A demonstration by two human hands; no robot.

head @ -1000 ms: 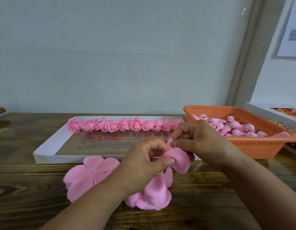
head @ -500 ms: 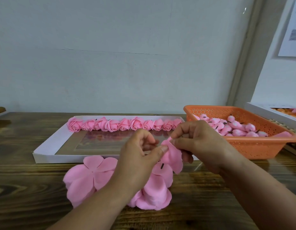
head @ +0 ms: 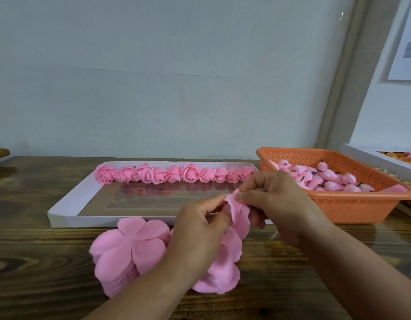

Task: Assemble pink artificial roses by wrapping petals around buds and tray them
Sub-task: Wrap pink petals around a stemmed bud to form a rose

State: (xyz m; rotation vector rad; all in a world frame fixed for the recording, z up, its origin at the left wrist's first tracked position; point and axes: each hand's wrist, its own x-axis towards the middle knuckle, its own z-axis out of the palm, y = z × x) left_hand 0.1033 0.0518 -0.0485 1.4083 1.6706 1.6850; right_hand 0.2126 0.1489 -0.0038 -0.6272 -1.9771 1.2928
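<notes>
A pink petal piece (head: 240, 214) hangs between my two hands above the table's front. My right hand (head: 273, 202) pinches its top edge with thumb and forefinger. My left hand (head: 199, 225) grips its left side with curled fingers. Any bud inside is hidden. Under my hands lie two stacks of flat pink petal pieces (head: 130, 252), the right stack (head: 223, 271) partly covered by my left hand. A white tray (head: 68, 204) behind them holds a row of several finished pink roses (head: 174, 175) along its far edge.
An orange perforated basket (head: 352, 204) at the right holds several pink buds (head: 324, 179) with dark stems. A second white tray (head: 370, 155) sits at the far right edge. The wooden table (head: 38, 262) meets a pale wall behind.
The petal piece has turned from a rounded flap facing me to a narrow fold hanging down. My left fingers have curled in closer to my right hand's pinch.
</notes>
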